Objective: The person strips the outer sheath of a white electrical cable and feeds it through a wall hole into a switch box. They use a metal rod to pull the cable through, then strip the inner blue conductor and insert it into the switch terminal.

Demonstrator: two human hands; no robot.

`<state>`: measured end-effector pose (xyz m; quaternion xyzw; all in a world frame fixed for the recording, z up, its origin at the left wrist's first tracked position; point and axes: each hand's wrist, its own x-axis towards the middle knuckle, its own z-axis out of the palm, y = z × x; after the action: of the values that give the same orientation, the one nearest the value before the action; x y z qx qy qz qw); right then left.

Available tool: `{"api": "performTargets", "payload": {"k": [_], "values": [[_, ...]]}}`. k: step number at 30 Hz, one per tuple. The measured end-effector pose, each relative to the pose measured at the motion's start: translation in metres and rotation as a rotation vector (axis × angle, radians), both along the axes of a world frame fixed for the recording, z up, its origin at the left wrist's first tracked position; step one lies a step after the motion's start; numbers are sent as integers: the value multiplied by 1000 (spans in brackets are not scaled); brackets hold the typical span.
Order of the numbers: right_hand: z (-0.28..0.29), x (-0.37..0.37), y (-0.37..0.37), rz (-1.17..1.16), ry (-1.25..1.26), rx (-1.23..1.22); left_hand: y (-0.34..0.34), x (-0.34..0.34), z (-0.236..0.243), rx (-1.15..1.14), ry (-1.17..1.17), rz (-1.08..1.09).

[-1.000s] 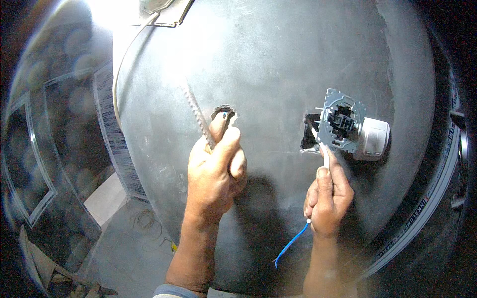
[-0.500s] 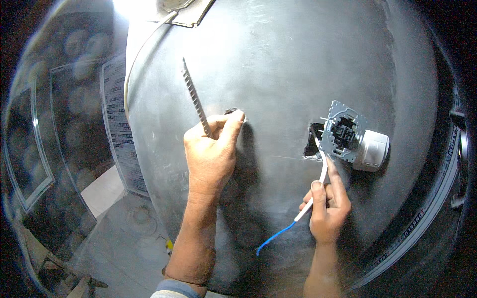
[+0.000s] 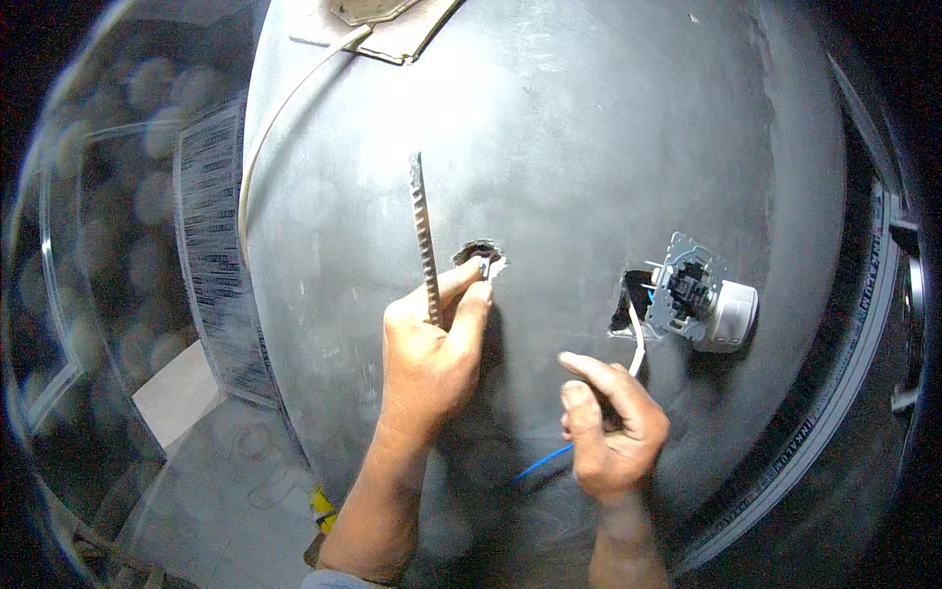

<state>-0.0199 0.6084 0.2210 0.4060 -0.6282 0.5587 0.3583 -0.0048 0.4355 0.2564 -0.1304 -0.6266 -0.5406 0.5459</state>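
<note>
My left hand (image 3: 432, 363) is closed round a ribbed steel rod (image 3: 424, 231) that points up out of the fist. Its thumb and forefinger meet at the lower rim of a rough hole (image 3: 477, 249) in the dark grey wall; a small pale and bluish bit shows at their tips, too small to name. My right hand (image 3: 618, 432) has thumb and forefinger apart, its other fingers partly curled. Behind it runs a white cable (image 3: 636, 339) from a square hole (image 3: 621, 316), and a blue wire (image 3: 545, 461) emerges at its left. A socket insert (image 3: 687, 285) hangs beside the square hole.
A white rounded part (image 3: 728, 316) sits behind the socket insert. At the top, a pale angular fixture (image 3: 392, 34) has a white cord (image 3: 267, 128) hanging down the wall's left edge. A printed sheet (image 3: 221, 245) stands at left, and a printed strip (image 3: 824, 427) curves along the right.
My right hand has come away from the white cable, moving down and left. The rod in my left hand is more upright. The whole view has shifted slightly.
</note>
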Motion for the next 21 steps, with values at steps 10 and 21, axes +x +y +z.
{"api": "performTargets", "payload": {"k": [10, 21], "values": [[-10, 21, -58, 142, -178, 67, -14, 21, -6, 199, -155, -673], [-37, 55, -70, 214, -370, -121, -17, 21, -7, 167, -135, -821]]}}
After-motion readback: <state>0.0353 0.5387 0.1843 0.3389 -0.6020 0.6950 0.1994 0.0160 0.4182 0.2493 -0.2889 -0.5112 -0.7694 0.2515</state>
